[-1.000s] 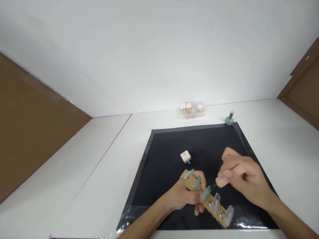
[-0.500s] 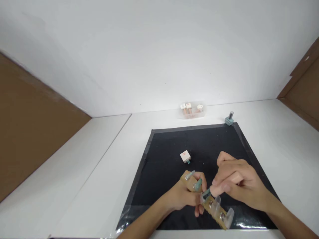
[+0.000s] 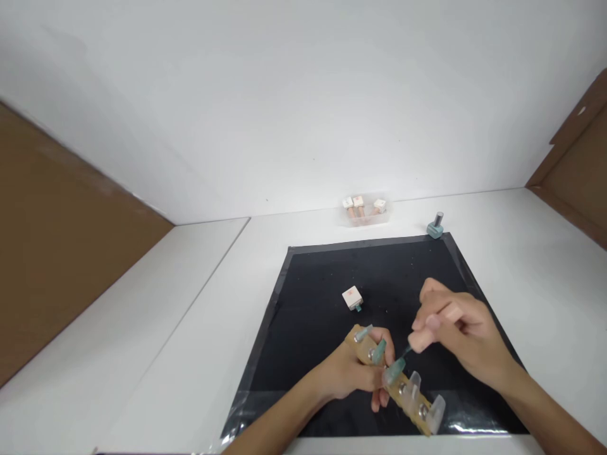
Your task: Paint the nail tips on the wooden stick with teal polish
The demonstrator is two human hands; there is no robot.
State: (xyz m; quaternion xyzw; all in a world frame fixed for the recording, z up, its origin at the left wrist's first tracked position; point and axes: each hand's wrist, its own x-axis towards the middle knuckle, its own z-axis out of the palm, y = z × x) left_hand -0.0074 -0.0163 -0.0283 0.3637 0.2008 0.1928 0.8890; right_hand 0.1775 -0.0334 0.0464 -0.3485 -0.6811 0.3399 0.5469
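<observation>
My left hand [image 3: 358, 370] is closed round a yellowish nail-tip holder [image 3: 417, 420], which slants down to the right. Several false nails stand up from it. The far ones look green or greenish, and two clear nails [image 3: 435, 414] sit at the near end. One green false nail [image 3: 394, 371] is beside my left thumb. Pinched in my right hand [image 3: 459, 335] is a nail polish brush [image 3: 421, 340] with a peach cap-like handle. Its dark green tip hangs just above that nail, slightly apart from it. On the mat beyond lies a small white square-topped piece [image 3: 352, 297] with a green bit below.
A black mat [image 3: 313, 278] covers the white table [image 3: 199, 354]. Behind it stands a clear tray [image 3: 374, 220] with several peach-handled, white-topped pieces. A green nail polish bottle [image 3: 435, 229] with a silver cap is at the mat's far right corner. Brown panels [image 3: 57, 234] flank the table.
The brush in my right hand has lifted up and right, away from the green nail. More green now shows on that nail. My left hand and the holder have barely moved.
</observation>
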